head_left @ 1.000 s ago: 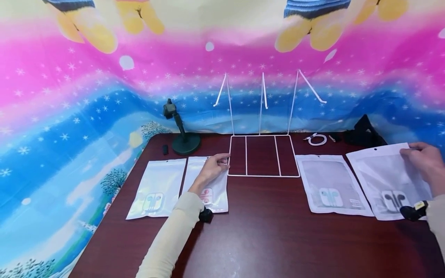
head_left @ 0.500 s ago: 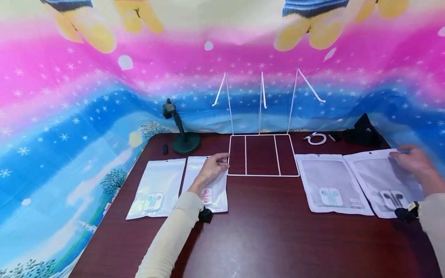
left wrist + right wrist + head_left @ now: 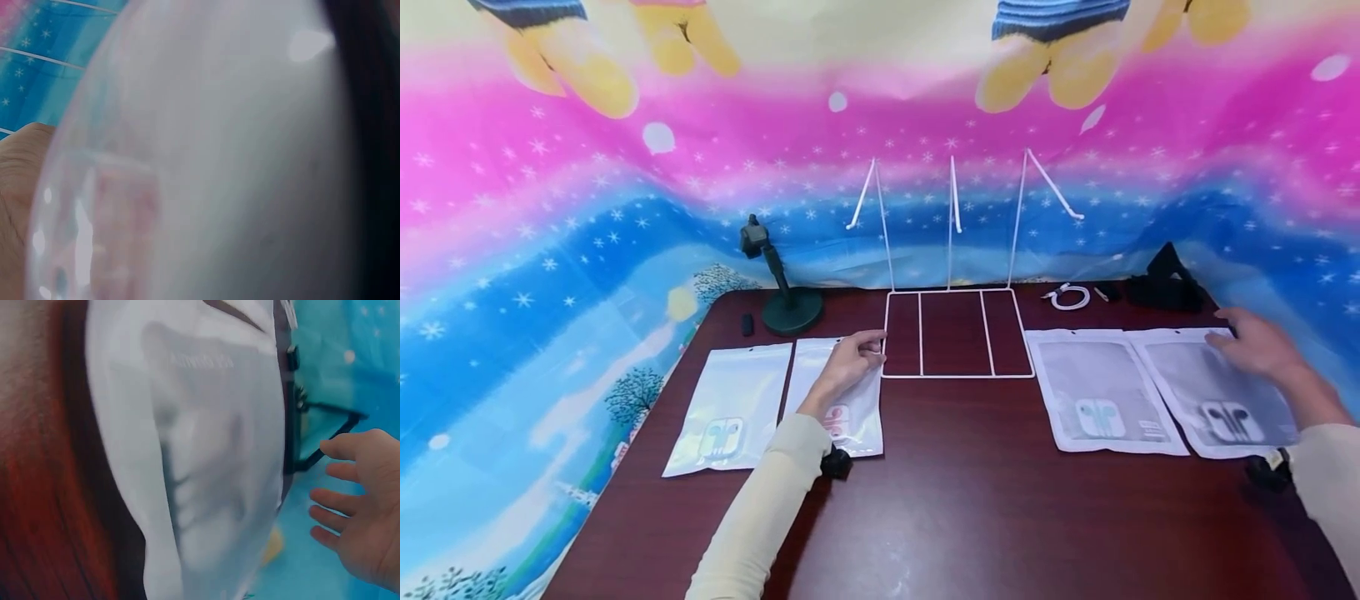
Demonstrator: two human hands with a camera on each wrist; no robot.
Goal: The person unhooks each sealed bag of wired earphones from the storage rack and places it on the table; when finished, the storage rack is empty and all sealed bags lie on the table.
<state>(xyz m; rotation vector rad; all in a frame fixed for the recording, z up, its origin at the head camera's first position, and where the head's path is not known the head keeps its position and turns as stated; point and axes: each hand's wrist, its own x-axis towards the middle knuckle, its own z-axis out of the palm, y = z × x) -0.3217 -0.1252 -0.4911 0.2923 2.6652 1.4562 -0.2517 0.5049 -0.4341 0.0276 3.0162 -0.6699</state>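
My left hand point(image 3: 848, 367) lies over the upper right part of a white zip bag with red earphones point(image 3: 853, 432). Its fingertips reach the left side of a white wire rack point(image 3: 976, 377); whether they grip the wire is hidden. In the left wrist view, the glossy bag point(image 3: 206, 156) fills most of the picture, blurred. My right hand point(image 3: 1262, 346) hovers at the upper right corner of a bag with dark earphones point(image 3: 1183, 367), which lies flat. The right wrist view shows this hand point(image 3: 359, 500) with fingers extended and nothing held, beside the bag point(image 3: 206, 450).
Another bag with pale earphones point(image 3: 1093, 371) lies left of the right-hand bag. One more bag point(image 3: 737, 383) lies far left. Behind stand a dark green stand point(image 3: 792, 312), a coiled white cable point(image 3: 1067, 297) and a black folding holder point(image 3: 1165, 283). A printed cloth hangs behind the table point(image 3: 955, 500).
My right hand lowered the dark-earphone bag to the table beside its neighbour and let go of it. My left hand stayed at the rack. The head view shifted slightly.
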